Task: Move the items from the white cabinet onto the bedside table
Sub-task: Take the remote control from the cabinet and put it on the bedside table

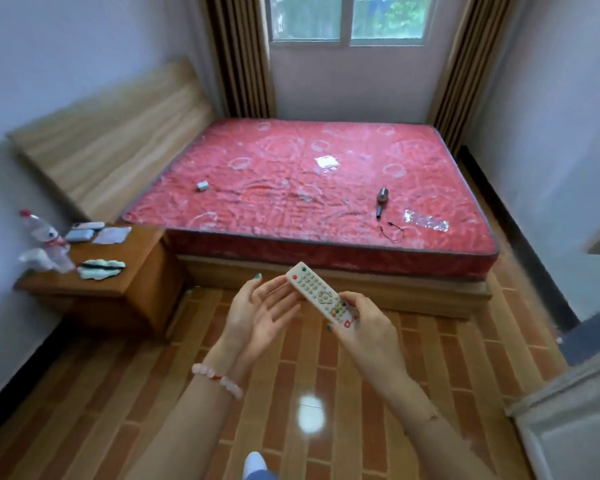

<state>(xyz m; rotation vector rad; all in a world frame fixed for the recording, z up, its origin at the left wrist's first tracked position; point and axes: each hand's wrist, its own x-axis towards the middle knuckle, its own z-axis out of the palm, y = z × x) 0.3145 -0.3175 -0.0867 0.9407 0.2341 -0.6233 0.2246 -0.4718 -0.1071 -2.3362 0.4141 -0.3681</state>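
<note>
Bare forearms in view: the left hand (pixel 257 313) has teal-painted nails (pixel 258 277) and a bead bracelet (pixel 219 379) of chunky pale pink stones with one red bead; the right hand (pixel 364 327) has a thin chain bracelet (pixel 430 415). Below, a white shoe (pixel 255 460) and blue denim (pixel 261 475)

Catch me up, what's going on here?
A person stands on the brick-pattern floor facing a bed. Their right hand grips the lower end of a white remote; the left hand is open by its top end, contact unclear. The bedside table at left carries plastic bottles and a few flat items. The remote is not there yet.
</note>
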